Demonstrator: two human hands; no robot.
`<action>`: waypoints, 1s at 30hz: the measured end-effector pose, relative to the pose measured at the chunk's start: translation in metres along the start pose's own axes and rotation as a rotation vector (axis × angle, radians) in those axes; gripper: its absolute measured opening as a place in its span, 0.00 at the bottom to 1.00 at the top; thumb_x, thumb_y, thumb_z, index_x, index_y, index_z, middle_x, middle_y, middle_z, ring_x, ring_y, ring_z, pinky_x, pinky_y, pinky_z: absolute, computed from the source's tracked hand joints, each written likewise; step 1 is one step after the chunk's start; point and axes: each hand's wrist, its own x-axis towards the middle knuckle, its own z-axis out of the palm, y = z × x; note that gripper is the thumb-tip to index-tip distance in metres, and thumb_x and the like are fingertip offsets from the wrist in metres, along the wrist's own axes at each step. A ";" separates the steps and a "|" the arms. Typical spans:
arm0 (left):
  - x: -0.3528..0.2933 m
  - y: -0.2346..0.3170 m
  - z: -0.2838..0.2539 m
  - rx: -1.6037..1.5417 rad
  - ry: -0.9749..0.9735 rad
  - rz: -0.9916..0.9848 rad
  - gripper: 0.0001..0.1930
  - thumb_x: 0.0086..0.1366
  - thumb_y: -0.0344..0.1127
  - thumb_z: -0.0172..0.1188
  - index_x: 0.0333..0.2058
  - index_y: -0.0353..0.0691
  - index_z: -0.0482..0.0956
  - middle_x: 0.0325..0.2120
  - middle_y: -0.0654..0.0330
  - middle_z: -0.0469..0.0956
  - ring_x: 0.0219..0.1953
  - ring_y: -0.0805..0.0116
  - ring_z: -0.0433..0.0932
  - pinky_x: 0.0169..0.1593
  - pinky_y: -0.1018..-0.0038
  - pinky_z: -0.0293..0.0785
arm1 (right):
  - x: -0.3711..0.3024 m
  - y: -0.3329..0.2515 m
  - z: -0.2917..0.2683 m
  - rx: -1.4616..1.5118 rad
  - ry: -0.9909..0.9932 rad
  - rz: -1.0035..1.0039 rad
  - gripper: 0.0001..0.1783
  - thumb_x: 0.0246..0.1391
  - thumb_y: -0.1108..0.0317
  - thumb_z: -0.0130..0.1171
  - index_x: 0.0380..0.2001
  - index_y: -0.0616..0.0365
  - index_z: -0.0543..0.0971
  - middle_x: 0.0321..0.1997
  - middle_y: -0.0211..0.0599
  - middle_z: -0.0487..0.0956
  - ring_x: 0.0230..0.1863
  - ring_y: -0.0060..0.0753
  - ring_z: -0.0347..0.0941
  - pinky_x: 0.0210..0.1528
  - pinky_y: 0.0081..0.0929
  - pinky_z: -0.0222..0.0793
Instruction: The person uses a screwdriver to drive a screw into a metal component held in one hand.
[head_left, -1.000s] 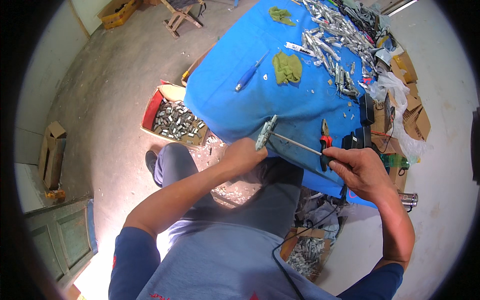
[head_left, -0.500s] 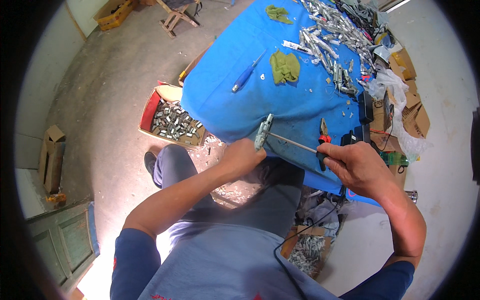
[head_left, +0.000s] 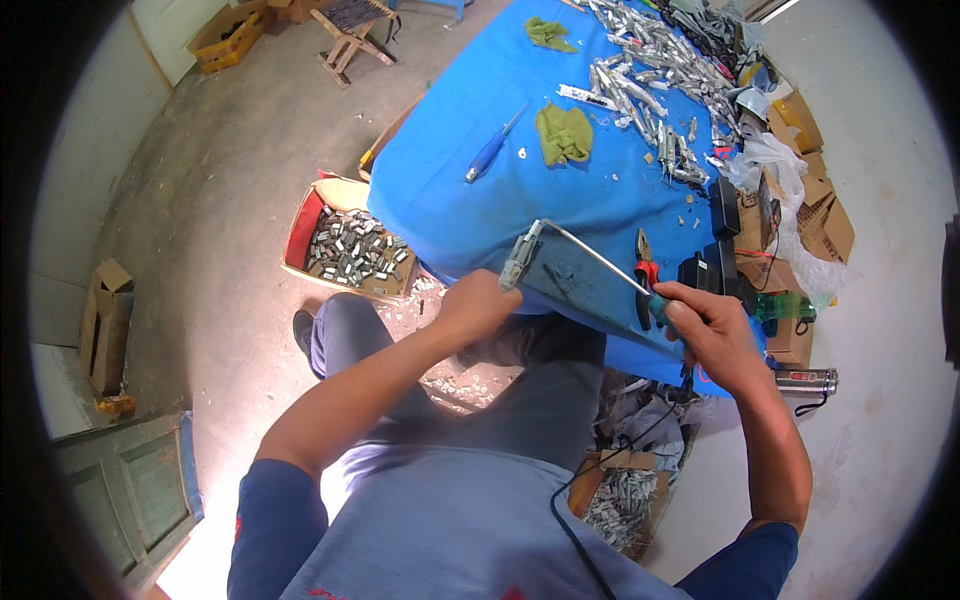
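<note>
My left hand (head_left: 476, 308) is closed around the lower end of a slim grey device (head_left: 521, 255), holding it tilted above the near edge of the blue-covered table. My right hand (head_left: 712, 335) grips the teal handle of a long-shafted screwdriver (head_left: 603, 262). The shaft reaches left, its tip at the upper end of the device. Close to my right hand, pliers (head_left: 645, 270) with red and black handles lie on the cloth. What the left fingertips cover is hidden.
A blue screwdriver (head_left: 490, 150) and green rags (head_left: 564, 135) lie on the blue cloth (head_left: 440, 210). A heap of similar slim pieces (head_left: 650, 75) fills the far right. Left of the table stands a box of small metal parts (head_left: 292, 240). A black cord (head_left: 560, 515) hangs across my lap.
The screwdriver's tip has moved from the device's middle to its upper end, with the shaft now steeper. My left hand has drawn slightly left, tilting the device.
</note>
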 end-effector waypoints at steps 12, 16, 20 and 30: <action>-0.002 0.005 0.003 -0.105 -0.029 0.015 0.33 0.59 0.62 0.57 0.25 0.27 0.81 0.23 0.38 0.80 0.32 0.41 0.81 0.39 0.54 0.75 | -0.011 0.010 0.001 -0.240 -0.074 -0.223 0.18 0.59 0.68 0.58 0.53 0.55 0.79 0.31 0.43 0.80 0.30 0.30 0.73 0.36 0.27 0.70; -0.002 0.010 -0.001 -0.160 -0.027 0.009 0.34 0.60 0.62 0.56 0.25 0.27 0.81 0.22 0.39 0.80 0.32 0.42 0.81 0.39 0.55 0.74 | -0.005 0.014 0.007 -0.372 -0.014 -0.377 0.18 0.58 0.67 0.58 0.52 0.51 0.79 0.32 0.45 0.80 0.33 0.45 0.77 0.37 0.34 0.71; 0.000 0.006 0.003 -0.166 -0.003 0.051 0.34 0.62 0.63 0.53 0.27 0.28 0.81 0.24 0.37 0.79 0.33 0.38 0.80 0.40 0.53 0.73 | -0.003 0.004 0.010 -0.512 0.006 -0.438 0.17 0.58 0.66 0.58 0.51 0.48 0.79 0.27 0.44 0.77 0.33 0.51 0.76 0.34 0.41 0.70; -0.004 0.016 0.000 -0.047 0.007 0.006 0.32 0.65 0.59 0.48 0.27 0.30 0.81 0.24 0.35 0.78 0.36 0.34 0.78 0.42 0.49 0.72 | 0.019 -0.019 0.002 -0.663 -0.098 -0.455 0.13 0.59 0.66 0.55 0.48 0.46 0.79 0.22 0.46 0.76 0.26 0.52 0.74 0.27 0.42 0.68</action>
